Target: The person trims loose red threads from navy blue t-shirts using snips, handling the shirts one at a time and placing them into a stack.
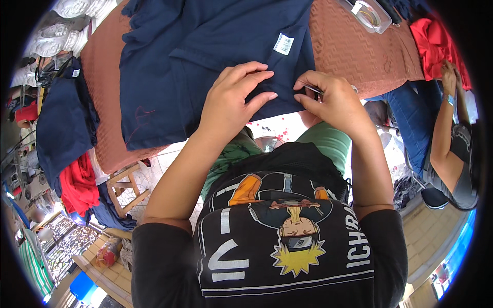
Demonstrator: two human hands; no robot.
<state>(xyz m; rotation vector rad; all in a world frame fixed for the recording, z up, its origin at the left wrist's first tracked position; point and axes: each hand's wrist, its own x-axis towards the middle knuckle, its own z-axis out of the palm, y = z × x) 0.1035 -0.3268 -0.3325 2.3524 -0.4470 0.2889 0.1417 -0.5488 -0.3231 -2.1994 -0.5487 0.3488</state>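
A navy blue garment [154, 97] lies spread over the near edge of the table, its hem hanging toward my lap. My left hand [239, 95] rests over the cloth, fingers stretched and thumb apart, with nothing visible between them. Just right of it, my right hand [328, 95] is closed around a small thin metal tool [312, 89]; most of it is hidden in the fingers, so its exact kind does not show. Above the hands a white label [283, 44] is on the fabric. A loose red thread [144, 114] lies on the garment's left part.
A brown patterned cloth [354, 56] covers the table. At the far right stands a clear plastic container [367, 15]. Navy [67, 118] and red garments [79, 182] hang at left. On the right, another person's hands [449, 72] hold red cloth [436, 41].
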